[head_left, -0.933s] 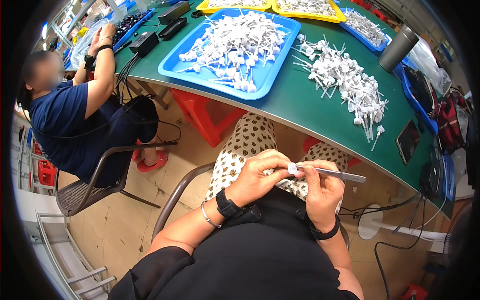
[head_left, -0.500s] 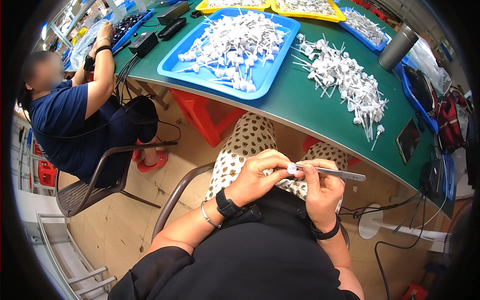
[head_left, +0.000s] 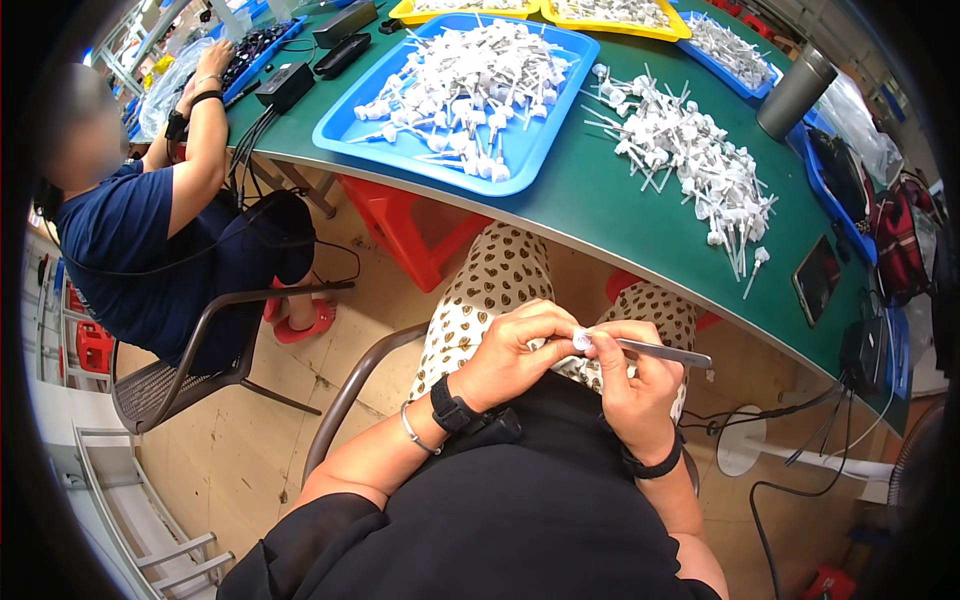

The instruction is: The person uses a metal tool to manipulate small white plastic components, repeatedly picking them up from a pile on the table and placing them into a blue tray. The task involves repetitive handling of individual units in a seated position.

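Observation:
Above my lap, my left hand (head_left: pixel 527 345) pinches a small round white plastic piece (head_left: pixel 581 340) between thumb and fingertips. My right hand (head_left: pixel 641 385) is closed around a slim metal tool that looks like tweezers (head_left: pixel 668 352). Its broad end sticks out to the right, and its tip is hidden by my fingers. The right thumb and fingertip meet the edge of the white piece, so both hands are close together. Any stem on the piece is hidden by my fingers.
On the green table (head_left: pixel 560 205), a blue tray (head_left: pixel 330 125) holds many white stemmed pieces. A loose pile (head_left: pixel 690 150) of them lies to its right. Nearby are a grey flask (head_left: pixel 796 95), a phone (head_left: pixel 816 279) and yellow trays (head_left: pixel 640 28). A co-worker (head_left: pixel 140 230) sits at left.
My right hand has shifted slightly left, bringing its fingertips onto the white piece. The metal tool has drawn back among the fingers, and its tip no longer shows. My left hand stays put.

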Available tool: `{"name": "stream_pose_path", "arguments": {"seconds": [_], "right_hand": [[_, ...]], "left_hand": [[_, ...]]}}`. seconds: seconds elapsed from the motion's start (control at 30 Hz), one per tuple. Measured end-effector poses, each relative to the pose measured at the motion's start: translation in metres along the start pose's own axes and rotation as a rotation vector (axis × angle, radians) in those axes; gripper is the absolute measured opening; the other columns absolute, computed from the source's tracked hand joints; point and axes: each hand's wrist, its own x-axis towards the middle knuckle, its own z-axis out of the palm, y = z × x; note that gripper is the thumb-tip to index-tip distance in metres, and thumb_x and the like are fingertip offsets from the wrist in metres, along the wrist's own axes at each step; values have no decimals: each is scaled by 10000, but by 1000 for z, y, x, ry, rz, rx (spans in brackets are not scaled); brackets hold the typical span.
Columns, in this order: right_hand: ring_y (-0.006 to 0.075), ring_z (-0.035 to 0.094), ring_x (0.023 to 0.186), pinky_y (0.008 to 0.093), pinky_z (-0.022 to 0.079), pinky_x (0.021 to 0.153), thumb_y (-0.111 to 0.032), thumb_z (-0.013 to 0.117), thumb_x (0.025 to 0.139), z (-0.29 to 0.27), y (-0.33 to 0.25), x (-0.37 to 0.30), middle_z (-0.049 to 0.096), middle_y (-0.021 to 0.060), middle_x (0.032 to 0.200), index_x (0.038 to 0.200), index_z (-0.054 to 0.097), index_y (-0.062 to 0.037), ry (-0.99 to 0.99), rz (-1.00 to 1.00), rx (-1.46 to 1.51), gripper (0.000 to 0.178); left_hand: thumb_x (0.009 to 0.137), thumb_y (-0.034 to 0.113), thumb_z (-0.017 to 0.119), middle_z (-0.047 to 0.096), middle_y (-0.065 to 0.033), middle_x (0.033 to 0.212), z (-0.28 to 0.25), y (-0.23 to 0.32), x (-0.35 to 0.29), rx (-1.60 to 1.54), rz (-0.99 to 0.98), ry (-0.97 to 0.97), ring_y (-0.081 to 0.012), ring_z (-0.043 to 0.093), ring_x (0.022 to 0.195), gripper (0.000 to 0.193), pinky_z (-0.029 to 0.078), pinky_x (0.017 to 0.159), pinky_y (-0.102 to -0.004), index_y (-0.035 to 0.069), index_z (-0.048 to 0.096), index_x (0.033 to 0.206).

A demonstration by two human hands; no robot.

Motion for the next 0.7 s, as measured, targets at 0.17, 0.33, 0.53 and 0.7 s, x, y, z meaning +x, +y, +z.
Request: {"name": "stream_pose_path", "arguments": {"seconds": [0.17,0.33,0.53,0.7], "right_hand": [[163,688,705,275,538,622,-29,661,939,-7,-6,6,699,93,851,945,651,15,-82,-16,-52,46],[167,666,950,302,548,859,-40,577,998,-4,0,2,675,140,1096,1062,585,33,154,197,450,97],[121,617,956,267,483,880,-116,531,1037,2,13,0,674,77,1047,1143,618,21,-113,451,521,194],[66,560,805,212,476,730,-168,544,1045,8,19,-7,617,28,915,1227,601,16,-269,521,692,265]], "left_hand": [[869,28,739,694,-76,960,-2,2,0,-24,-39,-28,-183,673,888,115,544,771,-304,14,719,982],[896,15,714,676,-82,1050,-7,8,2,-361,-222,-28,-154,656,942,134,552,823,-293,7,714,1030],[894,20,720,624,-67,1105,-11,10,3,-453,-227,36,-141,625,999,134,535,866,-280,17,713,1029],[924,62,701,601,-32,1037,-9,8,1,-598,-306,33,-115,595,945,173,515,842,-266,5,680,1086]]}}
